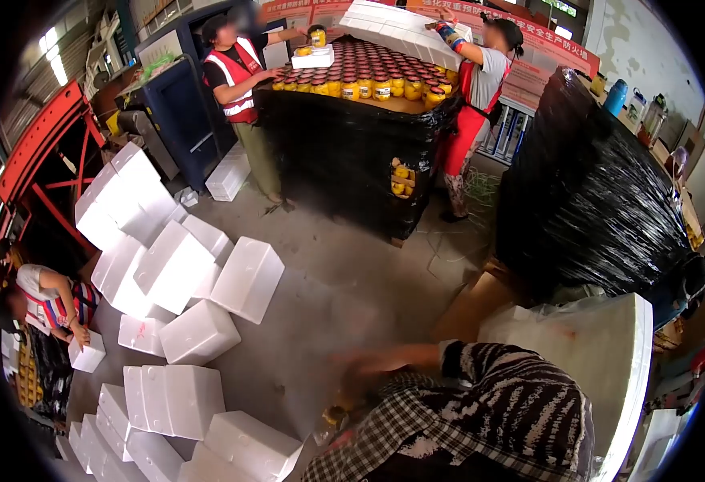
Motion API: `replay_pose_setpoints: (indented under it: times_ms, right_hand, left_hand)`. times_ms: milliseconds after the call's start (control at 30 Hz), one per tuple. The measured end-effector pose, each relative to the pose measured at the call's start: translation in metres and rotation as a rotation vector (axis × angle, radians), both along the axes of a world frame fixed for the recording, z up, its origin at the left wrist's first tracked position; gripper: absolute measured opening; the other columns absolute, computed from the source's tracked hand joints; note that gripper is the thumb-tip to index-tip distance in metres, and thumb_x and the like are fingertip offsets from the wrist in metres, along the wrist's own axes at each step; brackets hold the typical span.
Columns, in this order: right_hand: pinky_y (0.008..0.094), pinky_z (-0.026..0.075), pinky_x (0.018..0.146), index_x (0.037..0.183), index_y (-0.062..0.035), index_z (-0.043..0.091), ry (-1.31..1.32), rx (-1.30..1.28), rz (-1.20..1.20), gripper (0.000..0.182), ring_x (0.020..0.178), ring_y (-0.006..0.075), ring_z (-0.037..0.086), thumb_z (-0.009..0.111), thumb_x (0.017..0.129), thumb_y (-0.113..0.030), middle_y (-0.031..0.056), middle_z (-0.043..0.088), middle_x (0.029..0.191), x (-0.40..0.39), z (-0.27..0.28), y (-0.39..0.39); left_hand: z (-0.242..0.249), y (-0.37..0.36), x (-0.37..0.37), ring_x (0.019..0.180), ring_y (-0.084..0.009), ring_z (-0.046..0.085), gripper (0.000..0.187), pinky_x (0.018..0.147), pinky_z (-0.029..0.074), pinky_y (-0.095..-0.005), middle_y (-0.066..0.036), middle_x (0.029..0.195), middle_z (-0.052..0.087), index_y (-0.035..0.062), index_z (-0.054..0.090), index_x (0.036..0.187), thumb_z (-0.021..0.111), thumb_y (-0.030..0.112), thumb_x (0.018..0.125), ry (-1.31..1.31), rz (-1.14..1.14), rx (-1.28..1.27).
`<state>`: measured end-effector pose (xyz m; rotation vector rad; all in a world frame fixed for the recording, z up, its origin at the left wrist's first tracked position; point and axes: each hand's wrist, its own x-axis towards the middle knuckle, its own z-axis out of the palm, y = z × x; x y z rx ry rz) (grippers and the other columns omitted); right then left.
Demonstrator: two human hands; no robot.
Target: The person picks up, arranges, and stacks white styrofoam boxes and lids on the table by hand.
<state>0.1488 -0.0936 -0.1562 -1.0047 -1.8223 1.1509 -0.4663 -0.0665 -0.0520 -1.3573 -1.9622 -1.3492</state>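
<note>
The head view is showing your right hand blurring as it reaches toward small yellow-lidded glass jars low beside a large white foam slab; its grip cannot be told, and your left hand is hidden. Packing is looking partly done: about twenty white foam boxes are lying scattered on the floor, while three co-workers are handling jars and boxes around one wrapped pallet of jars.

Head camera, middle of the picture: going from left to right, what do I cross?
Crouching person → heap of white foam boxes → bare concrete floor → black-wrapped pallet. The wearer's own arms at the bottom are too blurred to place.
</note>
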Motion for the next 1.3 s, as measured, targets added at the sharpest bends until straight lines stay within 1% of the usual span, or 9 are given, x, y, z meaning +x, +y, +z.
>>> replay_pose_setpoints:
  times_ms: [133, 200, 333, 500, 767, 900, 967, 1033, 1300]
  right_hand:
    - [0.0420, 0.038, 0.106, 0.135, -0.0045, 0.047, -0.237, -0.090, -0.022, 0.046, 0.130, 0.0315, 0.043, 0.058, 0.095, -0.025, 0.0175, 0.045, 0.138, 0.076, 0.023, -0.010]
    - [0.0427, 0.036, 0.108, 0.139, -0.0067, 0.046, -0.369, -0.083, 0.027, 0.050, 0.134, 0.0334, 0.040, 0.058, 0.095, -0.027, 0.0176, 0.040, 0.146, 0.112, 0.007, 0.001]
    - [0.0417, 0.034, 0.109, 0.139, -0.0082, 0.046, -0.403, -0.271, -0.073, 0.053, 0.135, 0.0328, 0.038, 0.061, 0.093, -0.029, 0.0149, 0.039, 0.148, 0.148, 0.168, 0.006]
    - [0.0394, 0.037, 0.107, 0.139, -0.0087, 0.046, -0.367, -0.198, -0.185, 0.054, 0.135, 0.0293, 0.040, 0.065, 0.091, -0.026, 0.0132, 0.041, 0.147, 0.277, 0.042, -0.018]
    - [0.0298, 0.041, 0.098, 0.139, -0.0048, 0.045, 0.171, -0.640, -0.304, 0.053, 0.127, 0.0176, 0.046, 0.063, 0.094, -0.025, 0.0035, 0.047, 0.141, 0.385, -0.075, 0.037]
    - [0.0340, 0.036, 0.102, 0.145, -0.0083, 0.039, 0.477, -0.623, -0.226, 0.058, 0.129, 0.0180, 0.043, 0.056, 0.097, -0.036, 0.0029, 0.045, 0.144, 0.335, -0.011, 0.111]
    - [0.0403, 0.031, 0.106, 0.147, -0.0112, 0.035, 0.295, -0.686, -0.204, 0.063, 0.135, 0.0188, 0.036, 0.054, 0.096, -0.042, 0.0034, 0.040, 0.148, 0.291, 0.052, 0.161]
    - [0.0463, 0.027, 0.109, 0.149, -0.0138, 0.032, 0.204, -0.708, -0.148, 0.067, 0.140, 0.0201, 0.029, 0.053, 0.095, -0.047, 0.0034, 0.036, 0.151, 0.245, 0.066, 0.203]
    - [0.0634, 0.019, 0.106, 0.151, -0.0205, 0.025, -0.007, -0.524, 0.045, 0.085, 0.146, 0.0256, 0.013, 0.059, 0.084, -0.061, 0.0014, 0.027, 0.156, 0.107, 0.088, 0.359]
  left_hand:
    - [0.064, 0.015, 0.108, 0.129, -0.0307, 0.045, 0.054, 0.101, 0.044, -0.0418, -0.019, 0.139, 0.047, 0.0050, 0.043, 0.139, 0.060, 0.011, 0.088, -0.536, -0.429, 0.258]
    - [0.076, 0.020, 0.174, 0.132, -0.0311, 0.042, 0.059, 0.106, 0.039, -0.0412, -0.020, 0.142, 0.044, 0.0036, 0.041, 0.141, 0.063, 0.006, 0.086, -0.378, -0.447, -0.011]
    - [0.077, 0.045, 0.346, 0.137, -0.0359, 0.035, 0.075, 0.114, 0.027, -0.0432, -0.020, 0.147, 0.038, 0.0029, 0.039, 0.142, 0.070, 0.000, 0.074, 0.046, -0.601, -0.388]
    - [0.044, 0.101, 0.466, 0.139, -0.0393, 0.030, 0.078, 0.112, 0.030, -0.0447, -0.021, 0.149, 0.033, 0.0028, 0.032, 0.145, 0.070, 0.010, 0.077, -0.058, -0.725, -0.464]
    - [-0.008, 0.170, 0.451, 0.136, -0.0327, 0.037, 0.086, 0.109, 0.032, -0.0418, -0.019, 0.149, 0.037, 0.0074, 0.024, 0.150, 0.063, 0.050, 0.087, -1.032, -0.304, -0.502]
    - [-0.002, 0.197, 0.428, 0.130, -0.0285, 0.041, 0.084, 0.106, 0.033, -0.0427, -0.013, 0.146, 0.042, 0.0104, 0.040, 0.145, 0.062, 0.062, 0.083, -1.331, -0.285, -0.523]
    - [0.003, 0.211, 0.426, 0.144, -0.0296, 0.021, 0.091, 0.110, 0.025, -0.0559, -0.014, 0.155, 0.027, 0.0155, 0.034, 0.149, 0.058, 0.070, 0.079, -1.374, -0.356, -0.546]
    - [0.025, 0.217, 0.430, 0.142, -0.0302, 0.025, 0.099, 0.109, 0.024, -0.0570, -0.016, 0.154, 0.029, 0.0112, 0.035, 0.148, 0.060, 0.074, 0.075, -1.420, -0.307, -0.598]
    - [-0.073, 0.309, 0.402, 0.135, -0.0306, 0.035, 0.093, 0.112, 0.025, -0.0443, -0.017, 0.146, 0.041, 0.0015, 0.041, 0.143, 0.061, 0.067, 0.080, -1.319, -0.388, -0.621]
